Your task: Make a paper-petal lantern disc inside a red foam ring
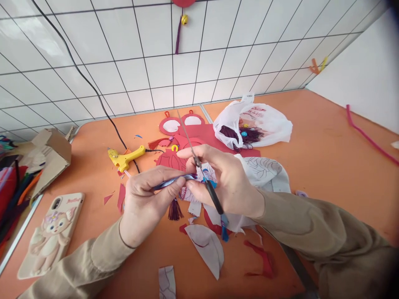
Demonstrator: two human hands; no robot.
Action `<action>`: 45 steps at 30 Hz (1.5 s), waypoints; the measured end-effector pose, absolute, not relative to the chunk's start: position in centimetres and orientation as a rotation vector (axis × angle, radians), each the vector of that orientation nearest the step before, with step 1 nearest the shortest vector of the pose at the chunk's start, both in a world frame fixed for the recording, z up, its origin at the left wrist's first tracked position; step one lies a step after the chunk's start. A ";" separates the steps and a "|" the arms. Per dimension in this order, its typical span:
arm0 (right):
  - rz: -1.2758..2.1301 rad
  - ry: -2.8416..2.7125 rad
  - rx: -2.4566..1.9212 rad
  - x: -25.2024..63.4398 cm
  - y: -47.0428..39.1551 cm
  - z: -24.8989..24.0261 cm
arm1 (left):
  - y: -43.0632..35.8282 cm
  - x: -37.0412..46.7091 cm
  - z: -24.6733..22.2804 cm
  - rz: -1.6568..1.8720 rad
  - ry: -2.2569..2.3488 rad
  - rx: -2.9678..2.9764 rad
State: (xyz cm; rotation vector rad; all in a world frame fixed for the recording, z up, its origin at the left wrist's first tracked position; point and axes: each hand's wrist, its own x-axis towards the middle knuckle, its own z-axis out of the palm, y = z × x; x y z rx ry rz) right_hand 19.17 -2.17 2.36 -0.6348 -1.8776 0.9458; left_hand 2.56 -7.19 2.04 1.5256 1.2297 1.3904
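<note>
My left hand (151,199) pinches a thin folded piece of blue and purple material (174,180) between thumb and fingers, near the middle of the view. Close against it, my right hand (221,178) is closed around black-handled scissors (213,197), whose blades point up and away over the table. The right fingertips meet the far end of the folded piece. Beneath the hands lie red cutouts (166,160), patterned paper scraps and a dark tassel (175,209).
A yellow glue gun (126,158) with a cord rests left of the hands. Farther left are a phone (52,234) and a cardboard box (51,155). A white plastic bag (274,122) holds dark tassels at the back. Paper scraps (205,247) lie in front.
</note>
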 end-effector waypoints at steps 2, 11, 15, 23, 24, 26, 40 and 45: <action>0.947 -1.855 -0.657 19.2 -2.3 2.2 | -7.2 2.5 2.0 1.376 1.208 1.480; 1.057 -1.780 -0.573 19.4 -2.2 2.3 | -6.4 2.3 1.5 1.227 1.048 1.109; 1.083 -1.802 -0.646 19.2 -2.3 2.3 | -6.4 2.4 1.4 1.195 1.080 1.078; 1.098 -1.962 -0.575 20.4 -1.0 2.6 | -6.2 2.0 2.4 1.302 1.145 1.134; 1.064 -2.048 -0.582 20.8 -0.7 2.7 | -6.1 1.9 2.6 1.324 1.154 1.152; 0.944 -2.196 -0.576 21.3 -0.2 3.0 | -6.0 1.8 2.9 1.362 1.169 1.200; 0.525 -2.535 -0.741 22.1 -0.1 4.1 | -6.0 1.4 3.5 1.478 1.074 1.304; 0.399 -2.519 -0.733 22.3 -0.3 4.0 | -5.9 1.4 3.4 1.456 1.066 1.270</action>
